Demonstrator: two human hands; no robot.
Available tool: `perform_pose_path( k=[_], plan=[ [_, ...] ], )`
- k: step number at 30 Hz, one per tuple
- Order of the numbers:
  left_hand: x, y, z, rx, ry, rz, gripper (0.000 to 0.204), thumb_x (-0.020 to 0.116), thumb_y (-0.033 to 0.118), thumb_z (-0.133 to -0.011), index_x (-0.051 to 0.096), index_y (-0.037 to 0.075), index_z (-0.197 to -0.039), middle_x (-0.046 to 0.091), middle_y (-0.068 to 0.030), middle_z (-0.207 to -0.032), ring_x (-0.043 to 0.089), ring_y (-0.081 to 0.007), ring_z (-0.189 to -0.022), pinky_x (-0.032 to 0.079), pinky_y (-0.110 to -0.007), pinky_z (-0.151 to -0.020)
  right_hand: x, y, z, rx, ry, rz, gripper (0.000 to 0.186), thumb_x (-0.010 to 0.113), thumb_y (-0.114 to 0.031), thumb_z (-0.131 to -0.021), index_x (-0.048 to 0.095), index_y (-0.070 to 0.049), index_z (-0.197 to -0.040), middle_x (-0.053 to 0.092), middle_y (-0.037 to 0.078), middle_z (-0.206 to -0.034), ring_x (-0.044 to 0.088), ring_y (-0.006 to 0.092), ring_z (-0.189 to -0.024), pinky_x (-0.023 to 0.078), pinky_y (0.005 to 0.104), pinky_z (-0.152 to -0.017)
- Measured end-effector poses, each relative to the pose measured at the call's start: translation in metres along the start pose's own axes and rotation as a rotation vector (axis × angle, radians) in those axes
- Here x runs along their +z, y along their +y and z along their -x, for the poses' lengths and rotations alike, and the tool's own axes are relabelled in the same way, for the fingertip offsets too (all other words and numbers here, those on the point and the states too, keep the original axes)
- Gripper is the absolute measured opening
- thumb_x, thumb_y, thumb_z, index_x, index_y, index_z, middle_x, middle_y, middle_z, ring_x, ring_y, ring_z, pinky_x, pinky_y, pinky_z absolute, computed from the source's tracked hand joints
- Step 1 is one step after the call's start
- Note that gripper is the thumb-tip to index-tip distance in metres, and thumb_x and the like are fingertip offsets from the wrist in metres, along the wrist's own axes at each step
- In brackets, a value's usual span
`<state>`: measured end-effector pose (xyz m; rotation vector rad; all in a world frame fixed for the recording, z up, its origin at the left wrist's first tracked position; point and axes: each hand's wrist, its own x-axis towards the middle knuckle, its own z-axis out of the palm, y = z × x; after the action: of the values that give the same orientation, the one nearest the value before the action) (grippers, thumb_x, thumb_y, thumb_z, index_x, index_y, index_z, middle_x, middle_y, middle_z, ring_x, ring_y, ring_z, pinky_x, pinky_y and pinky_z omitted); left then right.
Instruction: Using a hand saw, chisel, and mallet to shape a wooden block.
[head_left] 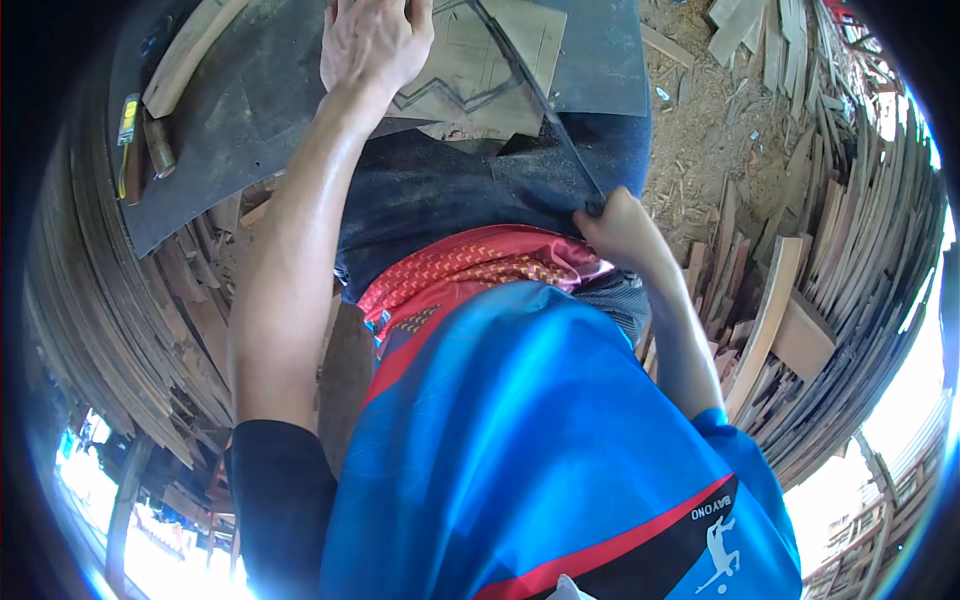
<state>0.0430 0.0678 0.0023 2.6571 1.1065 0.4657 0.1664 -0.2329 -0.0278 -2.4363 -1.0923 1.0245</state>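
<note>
While the right hand (618, 232), right of centre, is clenched on the lower end of one long, thin, dark strip (552, 116), the left hand (376, 48) lies at upper centre, fingertips cropped; its grip cannot be told. One flat, tan, straight-edged panel (535, 40), upper centre, dark zigzag line, crossed by the strip. Upper left: one curved, pale-brown wooden piece (190, 58).

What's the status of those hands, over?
Right hand gripping long dark strip. Left hand at tan board, fingertips out of view. Strip slants across board.
</note>
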Motion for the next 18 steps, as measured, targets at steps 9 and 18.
perform_pose_path(
  k=[9, 18],
  plan=[
    [-0.002, 0.007, 0.004, -0.05, 0.012, -0.036, 0.024, 0.052, 0.027, -0.104, 0.061, 0.005, -0.102, 0.06, -0.0128, -0.11, 0.055, -0.0341, -0.109, 0.044, -0.047, -0.097, 0.005, -0.012, 0.011, 0.102, 0.001, 0.025, 0.046, 0.069, -0.03, -0.084, 0.064, 0.015, -0.09, 0.066, 0.037, -0.084, 0.069, 0.0491, -0.088, 0.054, 0.0517, -0.079],
    [0.026, -0.041, -0.002, -0.06, 0.074, -0.097, 0.042, 0.049, 0.048, -0.102, 0.065, 0.016, -0.123, 0.061, -0.0111, -0.129, 0.052, -0.038, -0.123, 0.042, -0.049, -0.105, -0.009, -0.039, -0.001, 0.146, -0.089, 0.018, 0.045, 0.071, -0.028, -0.083, 0.065, 0.016, -0.091, 0.064, 0.041, -0.091, 0.066, 0.0513, -0.096, 0.054, 0.0523, -0.082]
  ],
)
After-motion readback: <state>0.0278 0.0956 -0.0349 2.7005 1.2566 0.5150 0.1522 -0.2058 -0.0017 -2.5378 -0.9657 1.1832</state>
